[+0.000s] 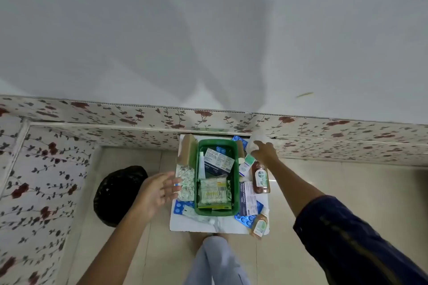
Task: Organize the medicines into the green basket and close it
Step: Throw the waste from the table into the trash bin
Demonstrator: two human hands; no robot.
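The green basket (236,183) stands on a small white table (199,224) and holds a white-and-blue medicine box (218,161), a white tube and packs of strips. My left hand (159,190) hovers open just left of the basket, beside silver blister strips (186,184). My right hand (264,151) reaches over the table's far right corner, its fingers on a blurred white object (254,142); I cannot tell whether they grip it. Right of the basket lie a large brown antiseptic bottle (261,179), a box (247,198), a small white-green bottle (246,165) and a small brown bottle (259,228).
Blue blister packs (181,207) poke out under the basket at front left and front right (245,220). A brown cardboard piece (188,149) leans at the basket's far left. A black bag (118,194) sits on the floor to the left. A flowered wall runs behind the table.
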